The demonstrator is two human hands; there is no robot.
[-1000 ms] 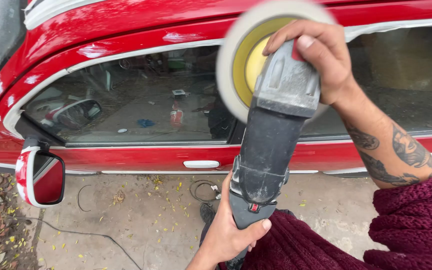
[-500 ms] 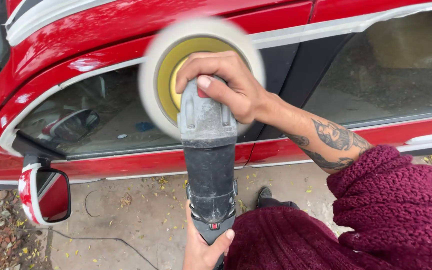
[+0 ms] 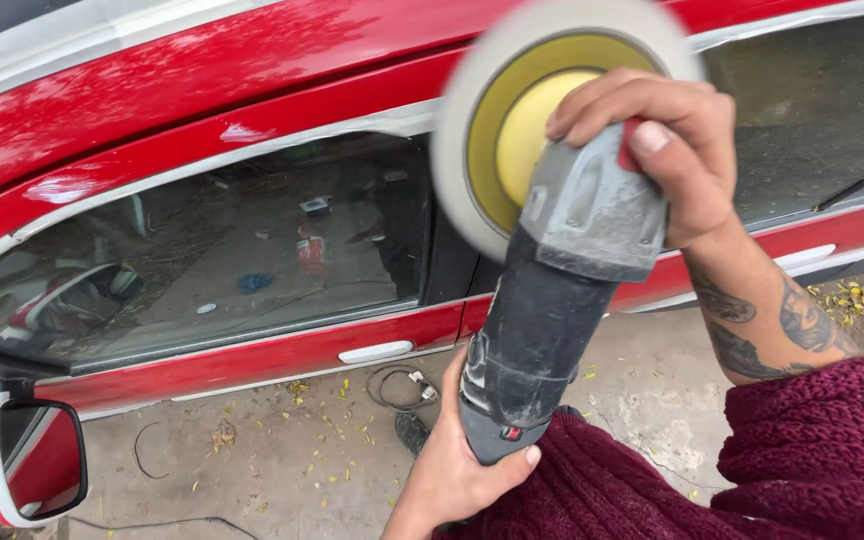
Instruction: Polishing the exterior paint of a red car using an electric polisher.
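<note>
Far left, a red-and-white side mirror (image 3: 22, 465) juts out below the red car door (image 3: 252, 355), whose side window (image 3: 222, 250) reflects the ground. Centre: the left hand (image 3: 457, 470) is closed round the rear of a polisher (image 3: 552, 310), its body dark grey, dusty, with a paler grey head. The white pad (image 3: 472, 130), blurred, with a yellow backing disc, sits at the door's upper frame. The right hand (image 3: 667, 150) grips the head from above; tattooed forearm, maroon knitted sleeve (image 3: 812, 450).
</note>
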